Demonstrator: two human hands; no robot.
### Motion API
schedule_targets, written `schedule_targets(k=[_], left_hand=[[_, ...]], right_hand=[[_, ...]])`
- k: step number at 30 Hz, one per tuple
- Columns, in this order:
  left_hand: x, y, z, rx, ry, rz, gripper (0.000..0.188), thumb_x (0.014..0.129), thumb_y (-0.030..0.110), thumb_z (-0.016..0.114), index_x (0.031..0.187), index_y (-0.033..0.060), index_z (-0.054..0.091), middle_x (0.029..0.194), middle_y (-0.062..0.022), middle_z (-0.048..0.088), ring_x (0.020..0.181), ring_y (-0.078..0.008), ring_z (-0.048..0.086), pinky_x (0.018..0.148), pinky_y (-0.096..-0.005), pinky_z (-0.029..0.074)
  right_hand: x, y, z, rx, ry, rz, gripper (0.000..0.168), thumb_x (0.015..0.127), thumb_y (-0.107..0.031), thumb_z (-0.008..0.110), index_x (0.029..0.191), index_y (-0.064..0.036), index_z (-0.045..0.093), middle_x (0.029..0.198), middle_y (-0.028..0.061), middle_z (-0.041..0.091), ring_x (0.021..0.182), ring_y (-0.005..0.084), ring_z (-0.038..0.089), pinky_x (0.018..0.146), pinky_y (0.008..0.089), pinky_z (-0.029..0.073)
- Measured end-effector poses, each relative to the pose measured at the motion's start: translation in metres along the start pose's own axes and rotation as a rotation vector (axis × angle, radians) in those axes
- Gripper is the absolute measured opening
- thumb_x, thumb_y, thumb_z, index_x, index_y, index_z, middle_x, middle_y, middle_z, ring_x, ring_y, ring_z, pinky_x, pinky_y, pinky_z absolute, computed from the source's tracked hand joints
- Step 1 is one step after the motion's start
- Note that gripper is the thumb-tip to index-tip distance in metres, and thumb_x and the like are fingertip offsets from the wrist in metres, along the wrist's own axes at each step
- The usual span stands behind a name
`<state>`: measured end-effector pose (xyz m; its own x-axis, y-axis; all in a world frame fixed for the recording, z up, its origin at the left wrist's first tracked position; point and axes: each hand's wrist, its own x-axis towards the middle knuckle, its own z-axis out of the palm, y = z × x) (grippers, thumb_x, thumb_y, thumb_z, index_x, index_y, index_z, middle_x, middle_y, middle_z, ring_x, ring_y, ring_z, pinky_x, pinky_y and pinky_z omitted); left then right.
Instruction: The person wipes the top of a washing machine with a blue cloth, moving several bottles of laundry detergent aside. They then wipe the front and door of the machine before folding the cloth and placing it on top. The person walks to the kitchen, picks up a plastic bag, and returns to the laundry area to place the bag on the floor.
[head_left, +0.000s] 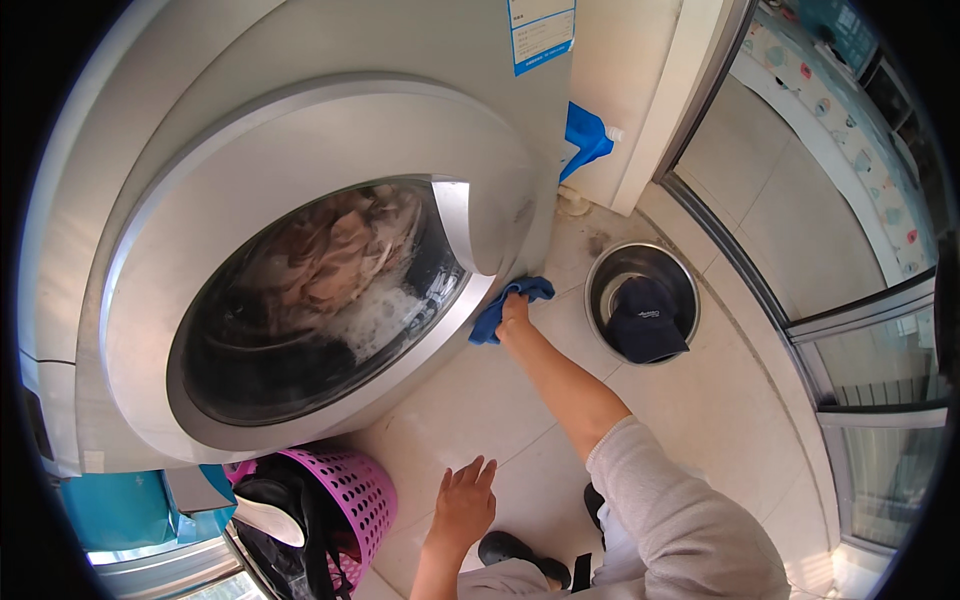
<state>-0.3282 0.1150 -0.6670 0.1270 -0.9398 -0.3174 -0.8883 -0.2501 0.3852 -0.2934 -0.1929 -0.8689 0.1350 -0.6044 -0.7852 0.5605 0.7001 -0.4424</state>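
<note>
My right hand (514, 313) grips a blue cloth (491, 316) against the lower right side of a front-loading washing machine (405, 112), just below its door rim. Part of the cloth sticks out above the fingers. Behind the round door glass (300, 300) lie wet, brownish clothes (330, 255) with white suds. My left hand (469, 499) is held over the floor tiles with its fingers apart and nothing in it. To the right of the cloth, a steel basin (694, 300) stands on the floor with a dark navy cap (649, 322) inside.
A pink perforated basket (375, 495) holding dark items stands at lower left, beside a teal box (116, 510). A blue bottle (589, 141) is behind the machine's right side. A metal-framed glass door (750, 255) borders the right. My dark shoes (517, 551) are at the bottom.
</note>
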Motion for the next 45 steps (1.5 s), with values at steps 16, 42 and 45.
schedule_targets(k=[16,42,45], left_hand=[[0.032,-0.037,-0.027,-0.188,0.520,-0.209,0.103,0.060,0.023,0.081,0.143,0.0037,0.023,0.146,-0.0271,0.021,0.125,-0.0472,0.033,0.102,-0.0512,0.032],[-0.087,0.009,0.023,-0.267,0.658,-0.418,0.068,0.069,0.018,0.072,0.130,0.0044,0.047,0.137,-0.0135,0.040,0.125,-0.0321,0.040,0.102,-0.0466,0.034],[-0.116,0.029,0.014,-0.388,0.659,-0.311,0.069,0.066,0.022,0.075,0.127,0.0039,0.050,0.135,-0.0160,0.042,0.123,-0.0321,0.040,0.099,-0.0475,0.036]], right_hand=[[-0.191,0.029,-0.021,-0.543,-0.594,0.630,0.035,0.093,-0.019,0.045,0.126,-0.006,0.047,0.125,0.0105,0.054,0.112,0.0237,0.055,0.094,0.0397,0.047],[-0.291,0.052,-0.103,-0.844,-0.739,0.901,0.036,0.083,-0.001,0.054,0.118,-0.003,0.051,0.113,0.0088,0.058,0.104,0.0214,0.057,0.092,0.0347,0.046],[-0.322,0.025,-0.118,-0.883,-0.723,0.973,0.040,0.083,0.002,0.054,0.122,-0.006,0.050,0.116,0.0080,0.057,0.108,0.0217,0.054,0.095,0.0356,0.044]])
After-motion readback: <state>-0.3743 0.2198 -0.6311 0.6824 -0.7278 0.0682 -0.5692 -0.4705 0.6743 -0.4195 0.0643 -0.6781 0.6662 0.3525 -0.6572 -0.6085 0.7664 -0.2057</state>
